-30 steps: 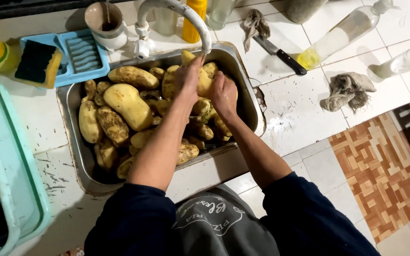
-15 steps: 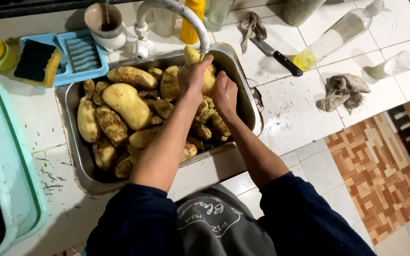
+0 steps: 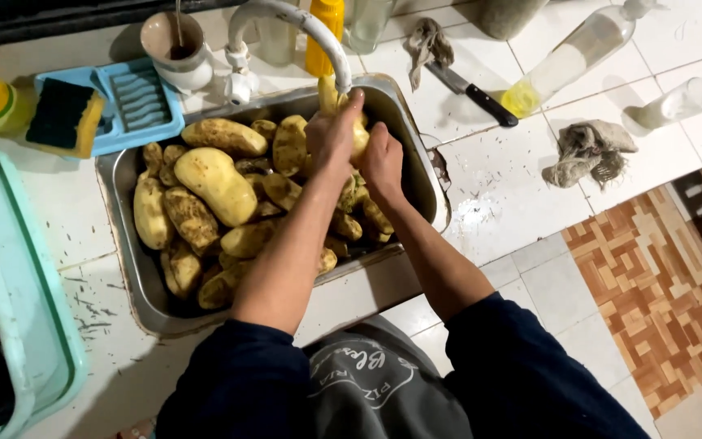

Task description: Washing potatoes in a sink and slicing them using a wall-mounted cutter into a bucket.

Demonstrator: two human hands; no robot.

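here, the right hand (image 3: 382, 159) and left hand (image 3: 333, 134) are both clasping one pale potato (image 3: 359, 134) over the steel sink (image 3: 136, 284), fingers curled round it, above the heaped muddy potatoes (image 3: 205, 183) and just under the white tap (image 3: 286, 16); beyond, a black-handled knife (image 3: 474, 95) is lying on the tiled counter (image 3: 497, 195).

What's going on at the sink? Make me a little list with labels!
place: metal sink set in a white tiled counter
in the sink: a heap of dirty potatoes
left hand: grips one potato under the tap
right hand: on the same potato
left of sink: sponge on a blue tray
right of sink: knife, rag, bottle lying on its side
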